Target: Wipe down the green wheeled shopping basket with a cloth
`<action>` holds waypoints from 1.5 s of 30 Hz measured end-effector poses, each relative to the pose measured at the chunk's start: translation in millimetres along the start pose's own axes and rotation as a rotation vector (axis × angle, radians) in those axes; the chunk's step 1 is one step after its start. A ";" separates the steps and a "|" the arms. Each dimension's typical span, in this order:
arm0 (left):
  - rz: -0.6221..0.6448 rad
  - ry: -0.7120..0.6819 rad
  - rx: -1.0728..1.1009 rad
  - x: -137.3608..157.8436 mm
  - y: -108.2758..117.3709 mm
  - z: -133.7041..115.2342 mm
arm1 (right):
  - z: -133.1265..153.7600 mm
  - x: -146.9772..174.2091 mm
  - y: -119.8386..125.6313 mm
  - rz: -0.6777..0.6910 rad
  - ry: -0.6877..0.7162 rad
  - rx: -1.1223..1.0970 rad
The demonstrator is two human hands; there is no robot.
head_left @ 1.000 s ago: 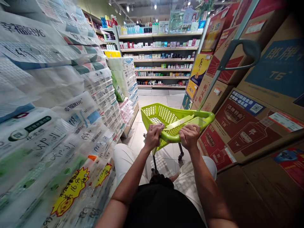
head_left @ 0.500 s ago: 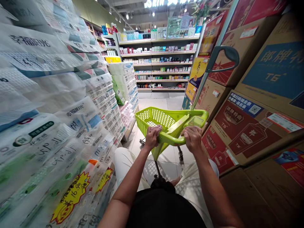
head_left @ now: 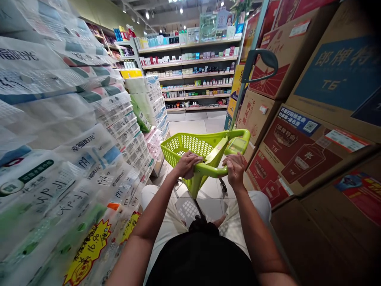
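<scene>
A lime-green plastic shopping cart [head_left: 204, 171] with a slotted basket stands tilted in front of my legs. My left hand [head_left: 189, 163] is closed over the left side of its near rim, back of the hand up. My right hand [head_left: 235, 167] grips the right side of the cart's looped handle, fingers wrapped round it. Beyond the right hand, a dark grey-blue loop handle [head_left: 269, 65] on a tall pale pole rises from behind the cart. The part of the basket floor that shows is plain slotted plastic.
Wrapped tissue packs [head_left: 98, 155] are stacked high on the left, with a yellow price sign [head_left: 89, 250]. Cardboard drink cartons [head_left: 303, 153] form a wall on the right. Ahead, past the tiled floor [head_left: 193, 126], stand shelves [head_left: 190, 75] of small boxed goods.
The cart and surroundings have shifted a little left in view. My left hand has flattened over the rim. My right hand keeps its hold.
</scene>
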State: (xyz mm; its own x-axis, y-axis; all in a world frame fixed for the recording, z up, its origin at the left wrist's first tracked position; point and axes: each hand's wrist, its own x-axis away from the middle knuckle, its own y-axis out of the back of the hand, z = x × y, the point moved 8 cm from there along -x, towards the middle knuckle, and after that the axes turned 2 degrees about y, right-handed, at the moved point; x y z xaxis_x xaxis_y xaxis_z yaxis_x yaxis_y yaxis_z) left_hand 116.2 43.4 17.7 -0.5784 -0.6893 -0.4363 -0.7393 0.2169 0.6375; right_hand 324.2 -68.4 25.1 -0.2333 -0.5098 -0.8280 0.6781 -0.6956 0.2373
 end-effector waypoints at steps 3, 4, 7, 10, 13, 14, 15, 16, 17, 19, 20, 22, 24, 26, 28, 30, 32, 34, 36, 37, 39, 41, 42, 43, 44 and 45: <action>-0.070 -0.039 -0.024 12.1 -11.5 -4.5 | -5.4 -2.3 -1.0 0.005 0.004 -0.020; -0.117 -0.056 -0.019 19.6 -15.6 -4.6 | -7.5 -3.0 -1.2 0.005 0.007 -0.025; -0.297 -0.046 0.014 41.3 -25.8 9.3 | -12.2 -4.0 0.0 -0.012 0.024 -0.051; -0.546 0.167 0.048 57.1 -32.8 43.8 | -14.1 -3.7 1.2 -0.037 0.034 -0.089; -0.684 0.313 0.068 69.3 -55.9 63.8 | -15.2 -3.0 0.4 -0.047 0.029 -0.109; -0.696 0.315 0.067 73.1 -67.4 65.7 | -15.6 -3.0 0.3 -0.050 0.026 -0.113; -0.716 0.310 0.065 78.8 -78.5 67.2 | -15.9 -3.0 0.7 -0.054 0.024 -0.116; -0.723 0.310 0.071 85.7 -90.3 70.1 | -16.4 -3.2 1.6 -0.062 0.020 -0.118; -0.728 0.317 0.080 93.9 -101.5 74.2 | -16.9 -3.4 2.9 -0.069 0.016 -0.119; -0.717 0.356 0.111 111.1 -120.8 85.8 | -17.6 -4.0 5.6 -0.080 0.005 -0.115; -0.706 0.381 0.129 118.4 -127.6 91.6 | -17.8 -4.3 6.9 -0.084 0.000 -0.112; -0.687 0.410 0.169 125.1 -133.0 98.5 | -18.3 -4.7 8.3 -0.083 -0.010 -0.103; -0.684 0.375 0.198 119.2 -127.3 94.7 | -19.4 -4.7 8.9 -0.082 -0.019 -0.100; -0.702 0.298 0.192 107.1 -116.0 83.8 | -20.9 -4.5 9.3 -0.083 -0.023 -0.102; -0.715 0.244 0.157 99.5 -108.8 75.8 | -22.4 -4.2 9.6 -0.086 -0.021 -0.105; -0.712 0.252 0.130 102.5 -111.0 78.1 | -23.9 -3.8 10.1 -0.093 -0.021 -0.103; -0.694 0.293 0.125 112.6 -119.1 86.4 | -24.4 -3.4 10.4 -0.098 -0.020 -0.103; -0.694 0.335 0.122 120.8 -123.8 92.1 | -24.0 -3.2 10.1 -0.096 -0.020 -0.105; -0.706 0.329 0.105 118.3 -121.0 87.5 | -23.3 -2.9 9.6 -0.093 -0.022 -0.103; -0.712 0.300 0.091 113.0 -117.5 80.9 | -23.2 -2.7 9.5 -0.094 -0.025 -0.101; -0.728 0.208 0.056 100.9 -111.3 64.8 | -23.1 -2.1 9.4 -0.098 -0.028 -0.099; -0.763 0.127 0.001 97.6 -111.2 54.6 | -23.4 -1.5 10.0 -0.111 -0.027 -0.101; -0.787 0.100 -0.038 101.3 -114.3 53.4 | -23.8 -1.3 10.2 -0.116 -0.025 -0.102; -0.807 0.072 -0.085 108.0 -119.4 54.0 | -24.1 -1.3 10.1 -0.118 -0.024 -0.100; -0.816 0.042 -0.136 116.2 -126.0 55.5 | -24.5 -1.4 9.9 -0.117 -0.023 -0.097; -0.812 0.008 -0.188 124.3 -133.0 57.2 | -24.8 -1.7 9.6 -0.114 -0.022 -0.093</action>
State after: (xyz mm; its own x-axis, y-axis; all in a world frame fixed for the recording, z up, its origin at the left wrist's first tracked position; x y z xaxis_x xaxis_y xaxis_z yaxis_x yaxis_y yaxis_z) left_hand 122.9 -31.6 -157.7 0.1124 -0.5867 -0.8020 -0.8551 -0.4682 0.2227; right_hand 348.4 -61.6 16.2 -0.3275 -0.4418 -0.8352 0.7077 -0.7004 0.0930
